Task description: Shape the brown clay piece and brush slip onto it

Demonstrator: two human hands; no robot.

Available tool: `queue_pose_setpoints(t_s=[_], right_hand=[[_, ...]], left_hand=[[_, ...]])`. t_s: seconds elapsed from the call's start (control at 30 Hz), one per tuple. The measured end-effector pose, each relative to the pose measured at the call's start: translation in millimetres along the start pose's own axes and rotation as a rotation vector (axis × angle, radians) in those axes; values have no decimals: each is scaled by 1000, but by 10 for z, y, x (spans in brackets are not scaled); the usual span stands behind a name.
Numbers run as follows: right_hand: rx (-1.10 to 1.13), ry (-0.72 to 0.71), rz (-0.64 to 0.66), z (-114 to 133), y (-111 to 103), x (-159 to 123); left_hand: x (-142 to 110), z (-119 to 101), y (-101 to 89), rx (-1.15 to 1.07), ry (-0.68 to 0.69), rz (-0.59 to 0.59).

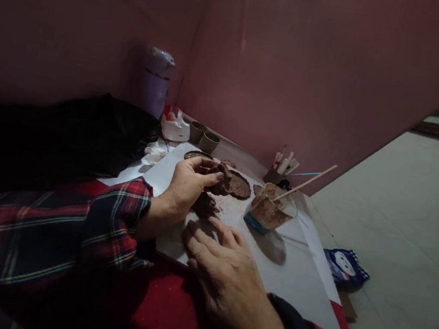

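My left hand [187, 184] is curled around a lump of brown clay [221, 176], holding it just above a flat brown clay slab [238, 185] on a white sheet [294, 274]. My right hand [220, 266] lies flat on the sheet near its front edge, fingers spread, its fingertips close to a smaller dark clay patch [204, 204]. Both sleeves are red plaid. A clear cup of muddy brown water [271, 209] with a wooden stick [307, 183] leaning in it stands to the right of the clay.
Two small dark cups [203, 137], a white container [175, 126] and a purple flask [155, 84] stand by the pink wall. A holder of tools [284, 167] sits behind the cup. A black bag [84, 133] lies left. A blue packet [345, 267] lies on the floor.
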State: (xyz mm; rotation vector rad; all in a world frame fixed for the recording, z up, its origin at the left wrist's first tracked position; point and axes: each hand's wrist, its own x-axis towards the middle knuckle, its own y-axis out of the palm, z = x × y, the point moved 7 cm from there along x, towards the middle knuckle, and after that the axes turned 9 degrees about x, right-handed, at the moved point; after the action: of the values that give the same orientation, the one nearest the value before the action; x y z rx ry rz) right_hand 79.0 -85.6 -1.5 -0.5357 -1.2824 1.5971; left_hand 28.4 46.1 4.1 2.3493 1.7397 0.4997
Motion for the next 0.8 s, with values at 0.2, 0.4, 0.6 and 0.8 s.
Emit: queue_pose_setpoints(t_s=[0.2,0.4,0.6,0.8], right_hand=[[-150,77,-104,-317,-215,-281],[-186,94,-117,-365,-244,-429],[-163,145,-115,-452,-177,-237],[-193,162,-111,-595,-289,-366]], left_hand=[[-29,18,26,-15,-31,16],[-44,61,53,-35,-46,51],[1,68,18,-4,-14,30],[0,34,21,2,12,29]])
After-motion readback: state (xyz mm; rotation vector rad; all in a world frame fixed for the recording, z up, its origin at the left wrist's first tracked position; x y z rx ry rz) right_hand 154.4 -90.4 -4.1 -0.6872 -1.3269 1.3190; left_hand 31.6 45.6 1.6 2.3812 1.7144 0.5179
